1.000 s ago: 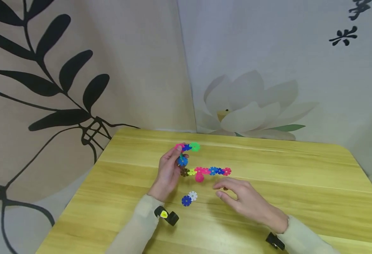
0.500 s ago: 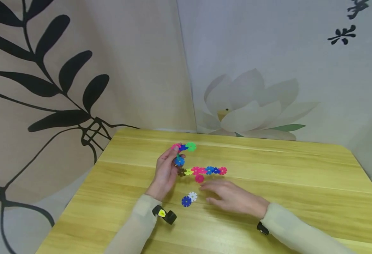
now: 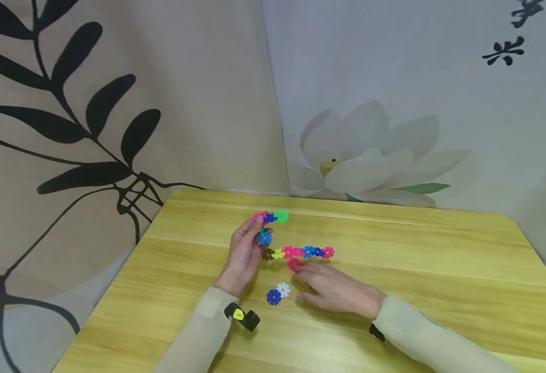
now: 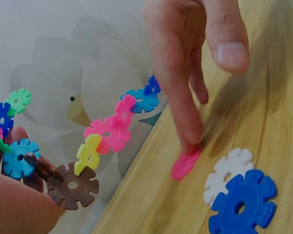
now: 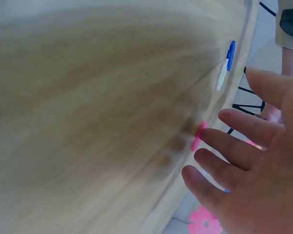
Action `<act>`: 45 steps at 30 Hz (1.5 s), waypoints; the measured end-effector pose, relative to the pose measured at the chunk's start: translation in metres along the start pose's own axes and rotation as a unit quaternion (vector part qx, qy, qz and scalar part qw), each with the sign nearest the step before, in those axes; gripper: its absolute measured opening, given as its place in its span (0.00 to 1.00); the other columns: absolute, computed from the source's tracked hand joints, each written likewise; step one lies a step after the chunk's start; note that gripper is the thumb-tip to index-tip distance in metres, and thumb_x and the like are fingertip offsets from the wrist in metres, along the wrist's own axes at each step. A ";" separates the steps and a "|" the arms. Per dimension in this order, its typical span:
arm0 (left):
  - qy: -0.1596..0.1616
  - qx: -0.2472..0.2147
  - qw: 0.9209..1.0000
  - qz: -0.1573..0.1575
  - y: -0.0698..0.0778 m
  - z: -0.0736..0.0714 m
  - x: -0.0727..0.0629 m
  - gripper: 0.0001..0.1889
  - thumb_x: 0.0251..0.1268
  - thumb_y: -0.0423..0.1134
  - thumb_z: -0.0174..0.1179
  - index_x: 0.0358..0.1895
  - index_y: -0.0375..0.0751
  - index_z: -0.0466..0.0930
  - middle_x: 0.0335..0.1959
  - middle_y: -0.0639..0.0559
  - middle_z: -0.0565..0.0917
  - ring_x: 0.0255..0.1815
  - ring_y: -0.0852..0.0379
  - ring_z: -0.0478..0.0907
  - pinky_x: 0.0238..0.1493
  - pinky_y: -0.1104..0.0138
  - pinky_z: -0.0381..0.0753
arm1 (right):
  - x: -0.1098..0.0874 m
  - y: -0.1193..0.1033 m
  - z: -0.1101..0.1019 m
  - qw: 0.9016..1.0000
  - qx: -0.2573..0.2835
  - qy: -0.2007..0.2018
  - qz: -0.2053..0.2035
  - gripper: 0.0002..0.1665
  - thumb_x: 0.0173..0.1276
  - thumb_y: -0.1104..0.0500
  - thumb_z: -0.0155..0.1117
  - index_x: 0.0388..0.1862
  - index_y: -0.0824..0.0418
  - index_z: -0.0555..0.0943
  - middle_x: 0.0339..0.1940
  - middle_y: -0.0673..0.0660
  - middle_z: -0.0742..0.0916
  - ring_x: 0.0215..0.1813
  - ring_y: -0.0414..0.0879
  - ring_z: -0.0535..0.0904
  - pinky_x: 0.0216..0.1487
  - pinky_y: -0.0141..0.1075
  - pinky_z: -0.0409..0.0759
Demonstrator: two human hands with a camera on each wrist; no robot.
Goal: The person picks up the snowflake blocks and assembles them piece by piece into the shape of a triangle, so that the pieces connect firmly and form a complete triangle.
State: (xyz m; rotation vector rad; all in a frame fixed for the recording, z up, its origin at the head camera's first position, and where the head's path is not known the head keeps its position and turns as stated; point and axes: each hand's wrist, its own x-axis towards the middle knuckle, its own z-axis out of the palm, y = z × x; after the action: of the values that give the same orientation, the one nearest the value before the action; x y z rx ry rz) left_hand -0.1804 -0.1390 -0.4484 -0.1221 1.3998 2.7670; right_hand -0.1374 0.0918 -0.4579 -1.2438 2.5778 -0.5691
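My left hand [image 3: 244,254] grips a chain of interlocking snowflake discs [image 3: 288,252] by its brown and light-blue end, thumb near the upper pink disc. The chain bends: a short arm ends in a green disc [image 4: 18,100], while a longer arm with yellow, pink and blue discs runs right above the table. Below that arm, a loose pink snowflake disc [image 4: 185,165] lies on the wood. My right hand [image 3: 338,290] reaches over from the right, fingers extended and a fingertip touching the pink disc. In the right wrist view, the fingers [image 5: 229,146] are spread and nearly straight.
A blue disc [image 3: 274,297] and a white disc [image 3: 283,289] lie overlapping on the wooden table [image 3: 417,248], between the two forearms. Behind the table's far edge hangs a pale backdrop [image 3: 371,77] printed with a flower and dark leaves.
My right hand has moved left and its fingertips have come down onto the loose pink disc. My left hand and the held chain have shifted slightly left.
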 end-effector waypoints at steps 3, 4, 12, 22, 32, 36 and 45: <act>-0.002 -0.001 1.000 0.001 -0.001 0.003 0.000 0.09 0.79 0.39 0.59 0.47 0.47 0.90 0.44 0.52 0.84 0.40 0.56 0.80 0.36 0.74 0.78 | -0.010 0.001 -0.002 1.000 0.002 0.010 0.002 0.26 0.76 0.49 0.65 0.65 0.64 0.81 0.68 0.61 0.82 0.73 0.59 0.73 0.75 0.54 0.67; -0.003 -0.001 1.000 0.001 -0.001 0.004 0.000 0.09 0.79 0.40 0.59 0.47 0.47 0.90 0.45 0.52 0.84 0.41 0.56 0.80 0.36 0.74 0.78 | -0.014 0.001 -0.002 1.000 0.004 0.012 0.002 0.25 0.76 0.49 0.65 0.64 0.63 0.81 0.66 0.60 0.83 0.72 0.59 0.74 0.74 0.54 0.68; -0.010 -0.003 1.000 -0.008 -0.004 0.011 -0.003 0.10 0.78 0.42 0.60 0.51 0.44 0.88 0.48 0.51 0.83 0.40 0.58 0.80 0.36 0.73 0.76 | -0.039 0.007 -0.006 0.999 0.045 0.025 0.010 0.16 0.76 0.54 0.65 0.59 0.57 0.86 0.57 0.50 0.88 0.62 0.48 0.82 0.66 0.49 0.78; -0.013 -0.003 1.000 -0.009 -0.009 0.016 -0.006 0.09 0.79 0.41 0.59 0.48 0.46 0.89 0.46 0.52 0.83 0.40 0.58 0.79 0.37 0.73 0.76 | -0.025 0.003 -0.001 0.998 0.009 0.057 -0.007 0.19 0.72 0.56 0.71 0.58 0.63 0.85 0.52 0.53 0.85 0.50 0.41 0.80 0.53 0.34 0.83; -0.022 0.006 0.999 -0.023 -0.015 0.024 -0.010 0.09 0.79 0.41 0.59 0.49 0.46 0.89 0.43 0.54 0.85 0.38 0.59 0.80 0.36 0.73 0.76 | -0.030 -0.001 0.006 0.997 -0.039 0.069 0.016 0.10 0.69 0.63 0.71 0.48 0.62 0.88 0.40 0.48 0.80 0.42 0.38 0.74 0.44 0.29 0.81; -0.027 0.010 0.999 -0.026 -0.019 0.027 -0.012 0.08 0.79 0.41 0.59 0.46 0.48 0.89 0.42 0.54 0.85 0.38 0.59 0.80 0.34 0.73 0.75 | -0.036 -0.002 0.005 0.995 -0.055 0.077 0.017 0.07 0.65 0.63 0.76 0.40 0.57 0.86 0.40 0.46 0.78 0.41 0.38 0.73 0.43 0.31 0.80; -0.027 0.013 0.998 -0.046 -0.023 0.033 -0.022 0.10 0.78 0.43 0.61 0.50 0.44 0.88 0.40 0.53 0.84 0.40 0.57 0.81 0.38 0.72 0.76 | -0.053 -0.004 0.003 0.996 0.040 0.079 0.021 0.13 0.64 0.64 0.76 0.39 0.52 0.79 0.34 0.41 0.83 0.37 0.34 0.78 0.41 0.32 0.82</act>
State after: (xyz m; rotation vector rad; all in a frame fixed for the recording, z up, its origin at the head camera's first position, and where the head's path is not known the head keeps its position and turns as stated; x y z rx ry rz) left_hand -0.1584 -0.0982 -0.4456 -0.1070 1.3795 2.6573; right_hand -0.1006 0.1302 -0.4571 -1.1587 2.6726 -0.7829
